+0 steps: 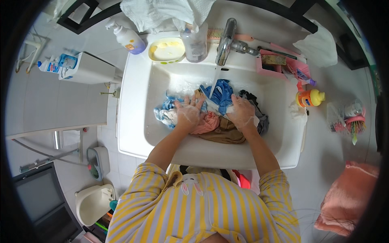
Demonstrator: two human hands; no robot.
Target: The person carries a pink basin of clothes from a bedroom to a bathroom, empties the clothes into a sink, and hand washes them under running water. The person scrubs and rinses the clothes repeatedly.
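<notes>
Wet clothes lie heaped in a white ceramic sink (282, 121), under water running from a chrome faucet (225, 42). My left hand (189, 115), coated with suds, rests with spread fingers on the heap, beside a blue-and-white cloth (166, 114) and a pink cloth (209, 123). On the heap's right side lies my right hand (241, 112), also sudsy, against white fabric below a blue cloth (223, 92). Brown fabric (226, 133) sits nearest the front wall, and dark garments (263, 121) are right of my right hand. Neither hand plainly grips anything.
Along the sink's back edge stand a pump bottle (132, 39), a yellow-white soap dish (166, 50) and a clear bottle (195, 44). A pink organizer (267, 69) sits at back right, near a yellow-capped orange bottle (308, 97). White cloths (170, 13) hang above the back edge.
</notes>
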